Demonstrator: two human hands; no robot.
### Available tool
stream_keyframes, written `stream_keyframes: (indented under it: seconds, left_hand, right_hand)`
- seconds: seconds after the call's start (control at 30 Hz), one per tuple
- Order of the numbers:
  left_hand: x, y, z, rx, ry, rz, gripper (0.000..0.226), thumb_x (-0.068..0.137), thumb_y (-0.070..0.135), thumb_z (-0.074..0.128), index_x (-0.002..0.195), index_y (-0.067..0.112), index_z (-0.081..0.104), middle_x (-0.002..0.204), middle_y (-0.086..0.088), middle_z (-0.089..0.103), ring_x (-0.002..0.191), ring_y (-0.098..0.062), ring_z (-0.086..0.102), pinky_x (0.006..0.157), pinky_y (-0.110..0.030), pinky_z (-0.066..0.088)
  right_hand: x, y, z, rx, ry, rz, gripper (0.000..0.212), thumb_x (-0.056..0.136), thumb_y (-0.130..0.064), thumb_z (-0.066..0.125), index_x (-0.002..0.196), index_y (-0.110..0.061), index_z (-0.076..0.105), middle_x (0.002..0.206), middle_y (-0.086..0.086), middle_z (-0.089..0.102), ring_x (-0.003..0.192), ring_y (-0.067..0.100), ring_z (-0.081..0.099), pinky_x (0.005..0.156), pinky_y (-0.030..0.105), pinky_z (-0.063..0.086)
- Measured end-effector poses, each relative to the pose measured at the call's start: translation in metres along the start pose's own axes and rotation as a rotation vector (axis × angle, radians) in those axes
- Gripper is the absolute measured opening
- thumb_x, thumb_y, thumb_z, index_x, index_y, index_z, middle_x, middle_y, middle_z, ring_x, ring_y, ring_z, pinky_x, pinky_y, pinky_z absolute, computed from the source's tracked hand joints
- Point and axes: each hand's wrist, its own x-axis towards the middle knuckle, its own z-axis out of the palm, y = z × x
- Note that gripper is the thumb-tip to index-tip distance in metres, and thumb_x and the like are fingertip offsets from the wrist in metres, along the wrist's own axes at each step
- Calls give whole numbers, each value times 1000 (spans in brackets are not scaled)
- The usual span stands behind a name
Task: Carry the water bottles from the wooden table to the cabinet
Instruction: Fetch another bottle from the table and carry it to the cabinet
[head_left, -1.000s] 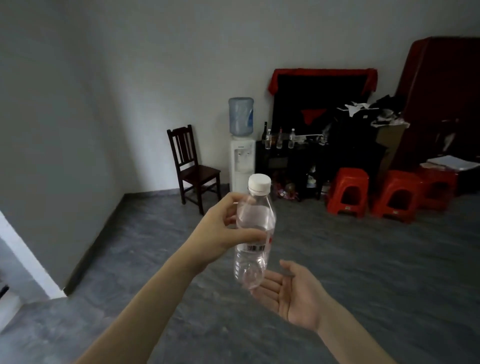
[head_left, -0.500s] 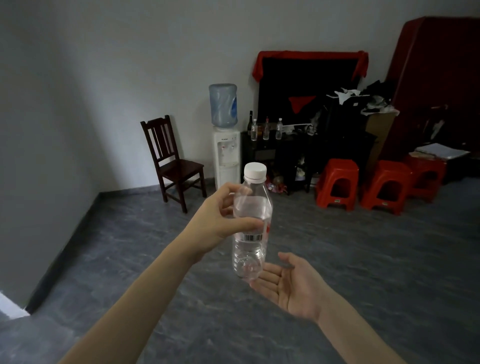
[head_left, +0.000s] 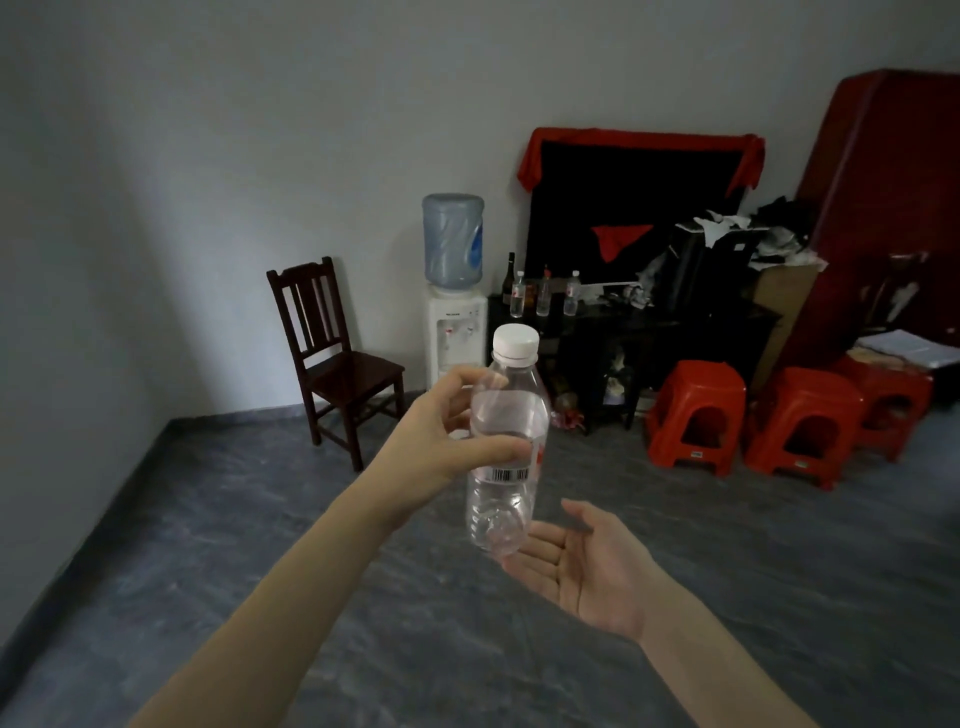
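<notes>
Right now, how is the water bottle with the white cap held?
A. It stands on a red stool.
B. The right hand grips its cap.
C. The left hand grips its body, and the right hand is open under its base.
C: the left hand wraps the water bottle at its label, while the right hand lies palm up beneath it.

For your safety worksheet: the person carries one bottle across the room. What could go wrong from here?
1. The left hand grips the water bottle with thumb and fingers only; it could slip, though the open right hand waits beneath.
2. The cabinet top already looks crowded with bottles, so placing another might topple one.
</notes>
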Motion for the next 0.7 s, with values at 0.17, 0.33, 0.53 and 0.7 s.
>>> stream_keyframes:
  seconds: [0.17,0.33,0.53,0.7]
  left_hand:
    - [67,-18,-4,1,-19,11,65,59,39,87,118,34,60,114,7,71,105,-13,70,98,-40,56]
    - [144,-52,-1,-11,-34,-11,64,60,43,85,118,35,59,114,9,72,107,-15,70,100,-45,55]
    - [253,-85,19,-16,-26,10,61,65,50,80,120,36,60,113,11,73,105,-12,71,93,-35,57]
    - [358,-91,33,28,-39,21,56,74,44,82,124,31,60,114,8,74,105,-10,71,89,-30,57]
  right_hand:
    - [41,-50,-6,-17,8,-14,65,103,-41,32,130,16,49,126,34,61,109,42,66,88,45,57]
    - [91,-102,-29,3,39,-5,66,102,-42,34,132,16,48,128,34,59,123,42,58,94,47,53]
    - [153,-181,-69,23,52,-21,66,103,-42,34,133,16,47,129,34,58,123,43,57,96,46,53]
    - [204,-271,-94,29,36,-19,67,103,-43,34,133,15,48,129,34,58,121,42,59,95,44,54]
